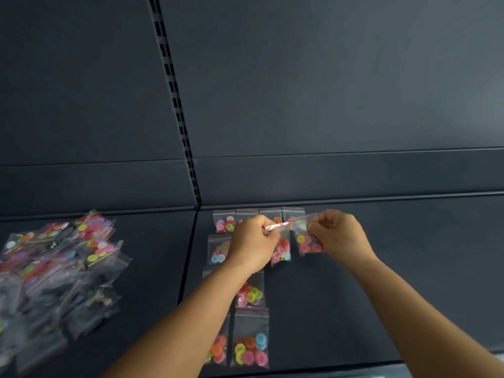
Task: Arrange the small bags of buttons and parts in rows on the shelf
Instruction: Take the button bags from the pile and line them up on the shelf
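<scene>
Small clear zip bags of coloured buttons lie in rows on the dark shelf. A back row of bags sits against the rear wall, and more bags run toward the front edge. My left hand pinches the top of one button bag, which hangs just above the shelf. My right hand pinches the top of another button bag beside it. Both held bags are blurred and partly hidden by my fingers.
A loose heap of unsorted bags with buttons and dark parts covers the left shelf section. A slotted upright divides the two shelf bays. The dark back panel rises behind the rows.
</scene>
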